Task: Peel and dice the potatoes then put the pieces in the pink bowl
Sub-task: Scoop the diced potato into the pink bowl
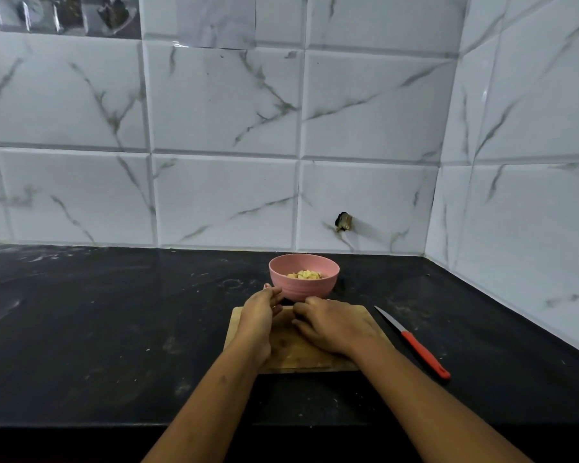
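Most of the work is looking done: potato pieces (304,275) are sitting in the pink bowl (303,289), just beyond the cutting board (298,355). The left hand (261,314) is cupping loosely on edge at the board's far end, and the right hand (331,324) is lying palm-down with fingers bent — what it is covering I cannot tell. The knife (411,341) is lying aside.

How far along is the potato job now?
Done: diced potato pieces sit in the pink bowl, and the knife lies on the counter right of the cutting board. In hand: the left hand and right hand meet at the board's far edge, by the bowl, perhaps gathering last pieces; what is under them is hidden. Left: no whole potato shows, so probably only a final transfer.
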